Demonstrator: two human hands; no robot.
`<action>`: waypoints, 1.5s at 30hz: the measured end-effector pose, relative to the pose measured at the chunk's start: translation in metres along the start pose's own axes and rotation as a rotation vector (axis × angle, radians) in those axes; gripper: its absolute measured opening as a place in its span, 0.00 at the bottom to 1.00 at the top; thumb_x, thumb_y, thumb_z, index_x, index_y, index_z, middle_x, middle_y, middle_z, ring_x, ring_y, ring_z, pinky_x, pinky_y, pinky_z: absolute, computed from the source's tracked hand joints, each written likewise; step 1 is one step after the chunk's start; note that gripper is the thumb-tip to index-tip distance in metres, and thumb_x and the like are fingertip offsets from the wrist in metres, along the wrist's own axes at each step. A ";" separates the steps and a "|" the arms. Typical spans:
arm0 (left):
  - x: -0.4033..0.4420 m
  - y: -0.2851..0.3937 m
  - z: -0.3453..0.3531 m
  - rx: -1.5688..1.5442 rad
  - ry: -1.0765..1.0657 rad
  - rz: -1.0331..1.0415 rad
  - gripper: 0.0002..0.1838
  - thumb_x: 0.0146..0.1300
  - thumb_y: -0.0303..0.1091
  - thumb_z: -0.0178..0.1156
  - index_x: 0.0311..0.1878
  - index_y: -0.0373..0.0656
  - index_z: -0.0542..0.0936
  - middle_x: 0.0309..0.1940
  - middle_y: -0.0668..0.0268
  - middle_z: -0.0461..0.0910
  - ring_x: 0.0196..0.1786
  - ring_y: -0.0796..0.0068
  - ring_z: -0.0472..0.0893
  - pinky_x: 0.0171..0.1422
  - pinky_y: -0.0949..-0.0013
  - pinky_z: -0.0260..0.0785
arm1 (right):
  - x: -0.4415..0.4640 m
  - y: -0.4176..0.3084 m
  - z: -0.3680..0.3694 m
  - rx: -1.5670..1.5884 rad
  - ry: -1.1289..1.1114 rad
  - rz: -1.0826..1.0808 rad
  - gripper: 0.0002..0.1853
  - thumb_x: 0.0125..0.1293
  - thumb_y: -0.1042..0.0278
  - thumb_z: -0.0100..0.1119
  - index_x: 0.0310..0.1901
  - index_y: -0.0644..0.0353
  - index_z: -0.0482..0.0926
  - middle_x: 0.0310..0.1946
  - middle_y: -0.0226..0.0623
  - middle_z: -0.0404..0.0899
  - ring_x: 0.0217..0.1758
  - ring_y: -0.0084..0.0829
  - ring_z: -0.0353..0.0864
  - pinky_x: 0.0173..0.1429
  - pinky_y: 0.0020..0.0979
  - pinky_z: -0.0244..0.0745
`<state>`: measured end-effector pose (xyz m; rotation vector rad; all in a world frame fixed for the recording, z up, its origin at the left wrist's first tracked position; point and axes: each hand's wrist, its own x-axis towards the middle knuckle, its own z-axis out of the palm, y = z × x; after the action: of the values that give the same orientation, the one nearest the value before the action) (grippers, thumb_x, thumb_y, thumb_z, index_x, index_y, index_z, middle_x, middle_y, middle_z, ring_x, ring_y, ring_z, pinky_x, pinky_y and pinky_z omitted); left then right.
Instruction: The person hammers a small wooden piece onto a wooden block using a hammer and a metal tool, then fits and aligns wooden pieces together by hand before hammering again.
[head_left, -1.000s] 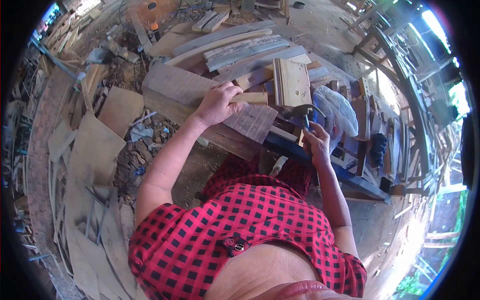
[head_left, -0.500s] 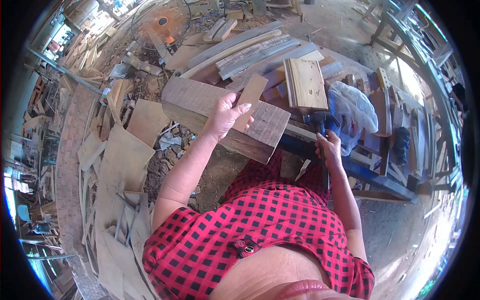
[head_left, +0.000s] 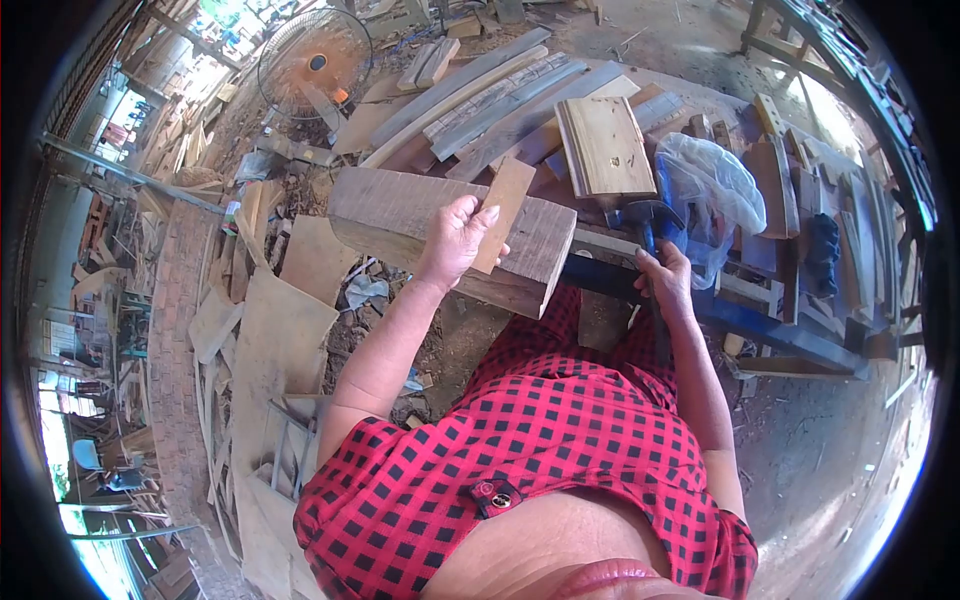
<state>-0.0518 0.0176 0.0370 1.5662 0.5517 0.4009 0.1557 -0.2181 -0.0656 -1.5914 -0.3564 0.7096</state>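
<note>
In my left hand (head_left: pixel 457 240) is a thin flat strip of wood (head_left: pixel 512 200), gripped between thumb and fingers and tilted upward. It is over a thick wooden beam (head_left: pixel 390 200); whether the strip touches the beam I cannot tell. My right hand (head_left: pixel 665 280) is wrapped round the handle of a hammer, whose dark head (head_left: pixel 650 214) points away from me, beside a plastic bag. A wide pale board (head_left: pixel 606 150) lies just beyond the hammer head.
A clear plastic bag (head_left: pixel 705 190) sits right of the hammer. Several planks (head_left: pixel 510 105) lie behind the beam. A fan (head_left: pixel 318 64) stands at the back left. Plywood sheets (head_left: pixel 275 340) and scraps cover the left floor. A dark blue rail (head_left: pixel 760 327) runs at right.
My view has shifted slightly, so the surroundings sit differently in the picture. The wood strip and the hammer stay in my hands, nearly in the same positions.
</note>
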 end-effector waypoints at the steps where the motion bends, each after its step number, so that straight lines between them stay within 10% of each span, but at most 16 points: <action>1: 0.000 0.000 0.001 -0.008 -0.003 -0.015 0.14 0.70 0.40 0.56 0.44 0.35 0.74 0.31 0.61 0.80 0.28 0.74 0.83 0.28 0.73 0.78 | 0.001 0.002 0.000 0.000 0.008 -0.010 0.17 0.64 0.64 0.62 0.50 0.65 0.76 0.26 0.30 0.76 0.17 0.18 0.74 0.19 0.21 0.66; 6: -0.002 0.001 0.005 -0.178 -0.026 -0.072 0.16 0.71 0.43 0.53 0.45 0.36 0.75 0.32 0.60 0.81 0.28 0.71 0.84 0.29 0.70 0.79 | 0.002 -0.008 0.001 -0.296 0.071 -0.020 0.18 0.61 0.62 0.63 0.48 0.64 0.77 0.28 0.38 0.79 0.22 0.30 0.80 0.26 0.32 0.73; 8: -0.003 0.002 0.006 -0.254 -0.035 -0.097 0.16 0.71 0.42 0.52 0.46 0.36 0.74 0.33 0.59 0.81 0.29 0.71 0.84 0.29 0.69 0.79 | 0.009 -0.001 -0.003 -0.979 0.244 -0.483 0.17 0.57 0.62 0.64 0.45 0.62 0.77 0.35 0.46 0.80 0.35 0.46 0.83 0.38 0.44 0.75; 9: -0.004 0.002 0.006 -0.275 -0.062 -0.099 0.15 0.70 0.39 0.54 0.48 0.35 0.74 0.35 0.58 0.81 0.31 0.70 0.84 0.32 0.68 0.80 | 0.005 -0.015 0.001 -0.934 0.181 -0.308 0.16 0.55 0.62 0.63 0.43 0.60 0.76 0.41 0.49 0.79 0.46 0.54 0.78 0.48 0.49 0.72; 19: -0.020 0.015 0.034 -0.151 -0.255 -0.024 0.26 0.59 0.25 0.61 0.60 0.29 0.69 0.46 0.56 0.80 0.41 0.71 0.83 0.46 0.71 0.77 | -0.021 -0.028 0.008 -0.970 0.387 -0.629 0.20 0.57 0.60 0.65 0.50 0.58 0.76 0.42 0.44 0.76 0.43 0.48 0.80 0.45 0.43 0.76; 24: -0.030 0.016 0.059 -0.170 -0.315 -0.053 0.23 0.61 0.22 0.60 0.59 0.28 0.69 0.44 0.59 0.81 0.40 0.78 0.81 0.48 0.74 0.76 | -0.039 -0.065 0.031 0.020 -0.111 -0.380 0.31 0.56 0.59 0.72 0.60 0.57 0.72 0.42 0.35 0.75 0.45 0.24 0.75 0.47 0.29 0.74; 32: -0.043 0.017 0.063 -0.138 -0.366 -0.111 0.23 0.63 0.26 0.59 0.61 0.30 0.69 0.45 0.58 0.80 0.39 0.74 0.83 0.41 0.72 0.79 | -0.039 -0.046 0.048 0.430 -0.224 -0.254 0.19 0.61 0.64 0.68 0.51 0.60 0.75 0.31 0.27 0.78 0.24 0.12 0.72 0.23 0.17 0.67; 40: -0.054 0.007 0.059 -0.783 -0.527 -0.363 0.32 0.67 0.44 0.58 0.67 0.33 0.65 0.48 0.51 0.79 0.38 0.66 0.84 0.35 0.68 0.82 | -0.038 -0.034 0.047 0.657 -0.210 -0.152 0.12 0.70 0.64 0.56 0.51 0.58 0.76 0.30 0.27 0.79 0.24 0.16 0.76 0.27 0.20 0.73; 44: -0.063 0.007 0.060 -0.165 -0.297 -0.238 0.22 0.66 0.37 0.61 0.59 0.36 0.75 0.48 0.51 0.79 0.38 0.66 0.83 0.39 0.73 0.78 | -0.043 -0.034 0.044 0.769 -0.314 -0.067 0.17 0.71 0.66 0.52 0.60 0.59 0.72 0.40 0.34 0.80 0.31 0.23 0.80 0.37 0.25 0.77; 45: -0.064 0.008 0.063 0.256 -0.209 0.151 0.20 0.63 0.35 0.63 0.57 0.37 0.78 0.49 0.51 0.79 0.42 0.65 0.82 0.45 0.70 0.76 | -0.044 -0.035 0.044 0.827 -0.341 -0.045 0.20 0.71 0.67 0.51 0.63 0.60 0.70 0.43 0.36 0.80 0.34 0.26 0.82 0.41 0.28 0.78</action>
<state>-0.0677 -0.0707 0.0455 1.8779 0.3330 0.2826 0.1005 -0.2052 -0.0215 -0.6797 -0.2873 0.9394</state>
